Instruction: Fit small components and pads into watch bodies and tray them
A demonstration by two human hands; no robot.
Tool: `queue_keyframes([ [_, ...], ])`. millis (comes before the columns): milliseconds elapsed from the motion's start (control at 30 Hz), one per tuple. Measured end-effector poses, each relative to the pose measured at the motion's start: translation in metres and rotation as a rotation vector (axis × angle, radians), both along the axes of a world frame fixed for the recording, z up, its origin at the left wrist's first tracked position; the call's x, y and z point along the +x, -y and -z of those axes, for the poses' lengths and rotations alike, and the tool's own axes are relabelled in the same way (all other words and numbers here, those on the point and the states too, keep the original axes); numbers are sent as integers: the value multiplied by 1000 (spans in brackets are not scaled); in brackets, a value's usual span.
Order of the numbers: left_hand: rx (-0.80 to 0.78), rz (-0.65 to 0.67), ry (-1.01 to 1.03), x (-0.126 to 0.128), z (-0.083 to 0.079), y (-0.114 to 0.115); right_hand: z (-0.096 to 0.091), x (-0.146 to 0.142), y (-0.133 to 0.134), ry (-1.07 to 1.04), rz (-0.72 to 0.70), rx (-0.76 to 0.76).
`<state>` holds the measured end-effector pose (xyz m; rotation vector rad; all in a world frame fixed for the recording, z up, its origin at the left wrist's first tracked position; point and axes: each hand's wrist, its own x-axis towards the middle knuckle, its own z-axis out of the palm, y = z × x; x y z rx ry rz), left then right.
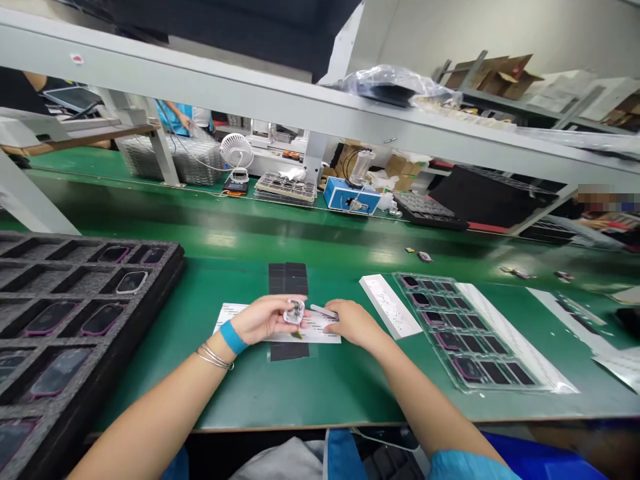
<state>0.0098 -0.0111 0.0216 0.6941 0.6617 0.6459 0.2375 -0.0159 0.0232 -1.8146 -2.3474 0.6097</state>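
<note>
Green covers the table (240,407) before me, and a grey beam (250,93) crosses above its far side. Beyond that, on the far left, a white fan (237,151) stands near another person's hand (186,124), with a blue box (350,200) farther right. My left hand (263,320) holds a small device housing (294,312), pale inside with a purple edge, between thumb and fingers, over the middle of the table. My right hand (353,323) is just to its right, fingers drawn narrow about a slim grey strip (324,311); I cannot tell what it is. Beneath both hands lies a printed white sheet (229,317), with black pieces (287,275) showing past its far edge. A foam tray (173,252) fills the near left, several purple-edged devices (103,320) sitting in its compartments. To the right of my right hand a white block (390,307) lies tilted beside a clear tray (493,386), which carries rows of dark squares (471,344), the leftmost ones rimmed in purple
</note>
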Motion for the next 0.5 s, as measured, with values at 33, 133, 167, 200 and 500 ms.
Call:
queue_keyframes([
  [33,-29,59,-15,5,6,2,-4,-2,0,39,-31,-2],
  [133,-74,153,-69,16,20,5,-15,0,-6,78,-70,-88],
  [167,-79,164,-93,18,23,5,-18,3,-10,59,-49,-145],
  [200,-85,167,-117,19,26,5,-20,8,-15,6,-12,-194],
  [500,-70,188,-151,24,17,11,12,46,-45,-833,249,-233],
])
